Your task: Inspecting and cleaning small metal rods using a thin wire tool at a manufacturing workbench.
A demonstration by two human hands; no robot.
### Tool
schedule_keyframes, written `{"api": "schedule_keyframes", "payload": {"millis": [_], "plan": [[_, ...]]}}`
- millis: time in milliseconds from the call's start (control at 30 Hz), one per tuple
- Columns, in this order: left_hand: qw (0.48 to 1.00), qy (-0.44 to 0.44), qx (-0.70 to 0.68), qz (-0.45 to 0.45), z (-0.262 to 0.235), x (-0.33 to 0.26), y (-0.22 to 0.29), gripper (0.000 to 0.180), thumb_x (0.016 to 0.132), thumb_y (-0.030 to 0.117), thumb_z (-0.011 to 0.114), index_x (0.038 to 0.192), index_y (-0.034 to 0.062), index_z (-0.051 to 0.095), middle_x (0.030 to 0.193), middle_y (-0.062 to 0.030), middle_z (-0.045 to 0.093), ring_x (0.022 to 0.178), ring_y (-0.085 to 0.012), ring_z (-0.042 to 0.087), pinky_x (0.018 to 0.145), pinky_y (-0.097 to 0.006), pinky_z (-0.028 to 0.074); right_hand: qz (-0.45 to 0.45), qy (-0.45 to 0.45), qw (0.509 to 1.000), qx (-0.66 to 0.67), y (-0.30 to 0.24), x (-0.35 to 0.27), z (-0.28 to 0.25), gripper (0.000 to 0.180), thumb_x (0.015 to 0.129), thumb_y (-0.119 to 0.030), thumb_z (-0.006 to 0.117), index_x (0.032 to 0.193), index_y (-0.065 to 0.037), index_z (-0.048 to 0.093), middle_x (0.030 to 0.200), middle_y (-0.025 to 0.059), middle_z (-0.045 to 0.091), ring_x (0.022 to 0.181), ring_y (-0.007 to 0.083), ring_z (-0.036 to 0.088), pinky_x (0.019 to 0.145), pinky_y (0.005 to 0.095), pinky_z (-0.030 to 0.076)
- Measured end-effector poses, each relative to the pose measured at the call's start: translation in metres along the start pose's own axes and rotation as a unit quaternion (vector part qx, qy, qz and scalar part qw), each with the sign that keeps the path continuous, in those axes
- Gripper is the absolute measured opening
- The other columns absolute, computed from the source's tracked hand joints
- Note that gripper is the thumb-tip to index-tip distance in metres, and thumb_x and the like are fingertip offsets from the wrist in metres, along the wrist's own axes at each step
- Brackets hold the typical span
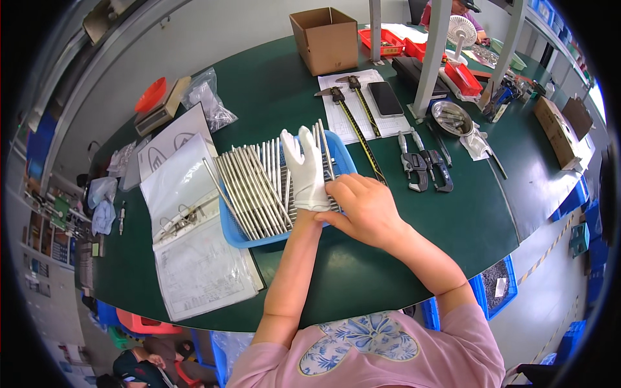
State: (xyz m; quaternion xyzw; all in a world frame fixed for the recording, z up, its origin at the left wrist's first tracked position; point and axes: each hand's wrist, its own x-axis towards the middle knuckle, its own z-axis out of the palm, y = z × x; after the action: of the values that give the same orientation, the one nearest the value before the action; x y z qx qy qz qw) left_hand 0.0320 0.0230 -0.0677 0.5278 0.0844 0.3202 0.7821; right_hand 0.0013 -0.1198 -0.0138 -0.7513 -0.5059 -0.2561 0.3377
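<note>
My left hand (304, 165) wears a white glove (312, 193), its fingers stretched upward and apart, holding nothing. The bare fingers and thumb of my right hand (367, 210) pinch the glove's cuff at the left wrist. Both hands are above a blue plastic basket (238, 242) on the green table. Many thin metal rods (249, 191) lie side by side in it, some slanting across the others. My gloved hand hides part of the rods.
An open binder (194, 226) lies left of the basket. Behind and right are two calipers (354, 119), a phone (385, 99), two micrometers (424, 165) and a metal bowl (451, 118). A cardboard box (325, 42) stands at the back. Another person (462, 8) sits far right.
</note>
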Motion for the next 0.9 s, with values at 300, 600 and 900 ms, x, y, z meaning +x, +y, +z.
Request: {"api": "schedule_keyframes", "payload": {"millis": [300, 600, 900], "plan": [[0.933, 0.082, 0.344, 0.062, 0.019, -0.01, 0.025, 0.071, 0.081, 0.032, 0.059, 0.131, -0.007, 0.027, 0.133, -0.0234, 0.027, 0.125, -0.0288, 0.028, 0.103, -0.032, 0.025, -0.04, 0.016, 0.997, -0.068, -0.005, -0.006, 0.009, 0.013, 0.063, -0.01, 0.063, 0.067, -0.008, 0.051, 0.059, 0.0038, 0.045, 0.051, 0.0202, 0.049, 0.045, 0.0319, 0.039], [0.965, -0.053, -0.127, -0.223, 0.002, -0.027, 0.056, 0.081, 0.076, 0.058, 0.044, 0.141, 0.0199, 0.016, 0.148, -0.01, 0.005, 0.133, -0.0371, 0.007, 0.105, -0.049, -0.003, -0.131, 0.008, 0.991, -0.023, -0.029, -0.016, 0.028, 0.018, 0.057, -0.006, 0.061, 0.057, -0.009, 0.043, 0.053, 0.0011, 0.037, 0.045, 0.0151, 0.044, 0.041, 0.0275, 0.036], [0.993, -0.118, -0.017, 0.012, 0.017, -0.028, 0.041, 0.1, 0.073, 0.006, 0.065, 0.14, 0.0121, -0.009, 0.144, -0.0206, -0.002, 0.134, -0.0318, 0.007, 0.107, -0.038, 0.01, -0.018, 0.105, 0.994, -0.01, -0.016, 0.003, -0.005, 0.018, 0.059, -0.012, 0.071, 0.067, -0.007, 0.057, 0.057, 0.0025, 0.052, 0.048, 0.0174, 0.052, 0.041, 0.0278, 0.037]]}}
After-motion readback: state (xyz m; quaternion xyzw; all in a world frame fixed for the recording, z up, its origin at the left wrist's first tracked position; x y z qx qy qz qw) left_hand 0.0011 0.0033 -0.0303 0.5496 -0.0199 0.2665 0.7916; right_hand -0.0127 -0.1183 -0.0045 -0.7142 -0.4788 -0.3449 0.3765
